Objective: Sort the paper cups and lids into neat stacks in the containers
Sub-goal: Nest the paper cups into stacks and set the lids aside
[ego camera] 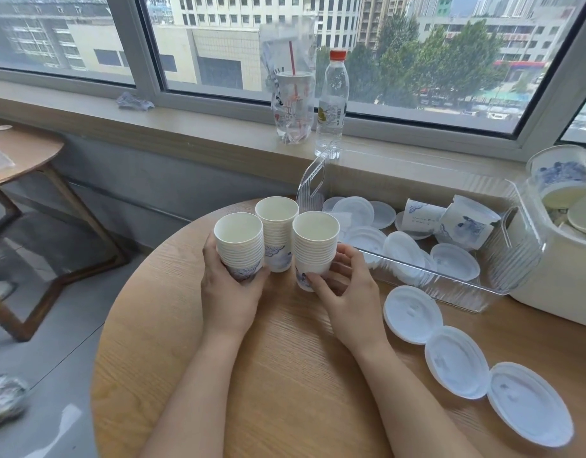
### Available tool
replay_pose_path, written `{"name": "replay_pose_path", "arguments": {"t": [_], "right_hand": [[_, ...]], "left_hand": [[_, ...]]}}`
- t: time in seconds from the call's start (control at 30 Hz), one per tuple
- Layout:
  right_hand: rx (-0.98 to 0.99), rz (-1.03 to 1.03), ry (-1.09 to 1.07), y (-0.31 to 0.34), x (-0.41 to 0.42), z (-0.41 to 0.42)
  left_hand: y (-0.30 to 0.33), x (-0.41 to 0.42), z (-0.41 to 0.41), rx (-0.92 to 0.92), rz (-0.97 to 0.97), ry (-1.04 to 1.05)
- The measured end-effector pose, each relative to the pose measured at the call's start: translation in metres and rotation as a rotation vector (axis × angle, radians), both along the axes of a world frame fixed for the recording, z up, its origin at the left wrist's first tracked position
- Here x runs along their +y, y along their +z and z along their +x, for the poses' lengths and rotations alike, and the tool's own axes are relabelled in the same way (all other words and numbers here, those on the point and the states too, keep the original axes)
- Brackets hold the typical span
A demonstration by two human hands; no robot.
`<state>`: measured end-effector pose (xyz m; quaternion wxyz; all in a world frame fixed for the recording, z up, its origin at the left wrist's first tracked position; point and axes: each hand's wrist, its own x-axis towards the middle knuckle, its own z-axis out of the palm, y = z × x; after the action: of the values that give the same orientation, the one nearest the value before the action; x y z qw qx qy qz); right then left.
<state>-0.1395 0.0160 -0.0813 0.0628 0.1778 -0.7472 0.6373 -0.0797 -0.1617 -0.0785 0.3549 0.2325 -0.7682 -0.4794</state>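
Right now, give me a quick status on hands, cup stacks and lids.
Left hand grips left cup stack; right hand grips right cup stack. Middle cup stack stands free. Clear bin holds loose lids and tipped cups. Three lids lie outside on table.

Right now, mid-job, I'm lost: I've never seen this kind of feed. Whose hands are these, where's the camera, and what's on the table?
There is no machine. A person wears one wide-angle camera on the head, looking down at their own bare hands. The left hand grips one stack of paper cups; the right hand grips another stack. A third stack stands upright between them on the round wooden table. To the right, a clear container holds loose lids and tipped cups. Three more lids lie in a row on the table.
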Motion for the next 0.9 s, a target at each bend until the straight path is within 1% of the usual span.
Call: {"name": "replay_pose_path", "arguments": {"t": [0.2,0.33,0.4,0.5,0.63,0.7,0.73,0.8,0.9], "right_hand": [[-0.012,0.033,0.016,-0.001,-0.001,-0.001],[0.016,0.082,-0.009,-0.001,0.002,0.000],[0.031,0.119,-0.038,-0.001,0.008,0.003],[0.029,0.146,-0.081,0.001,0.020,0.008],[0.044,0.179,-0.131,0.002,0.045,0.009],[0.051,0.206,-0.153,0.003,0.061,0.009],[0.051,0.220,-0.161,0.003,0.069,0.009],[0.038,0.225,-0.168,0.006,0.084,0.009],[0.023,0.162,-0.200,0.015,0.100,0.007]], "left_hand": [[-0.002,0.000,-0.001,0.010,0.013,0.000],[0.000,0.002,0.001,0.034,-0.038,-0.011],[0.003,0.006,0.004,0.092,-0.135,0.025],[0.010,0.014,0.012,0.161,-0.331,0.125],[0.032,0.028,0.021,0.273,-0.592,0.145],[0.045,0.039,0.022,0.320,-0.680,0.116],[0.050,0.047,0.022,0.336,-0.689,0.085],[0.055,0.067,0.016,0.352,-0.663,-0.005],[0.050,0.100,-0.001,0.340,-0.628,-0.180]]}}
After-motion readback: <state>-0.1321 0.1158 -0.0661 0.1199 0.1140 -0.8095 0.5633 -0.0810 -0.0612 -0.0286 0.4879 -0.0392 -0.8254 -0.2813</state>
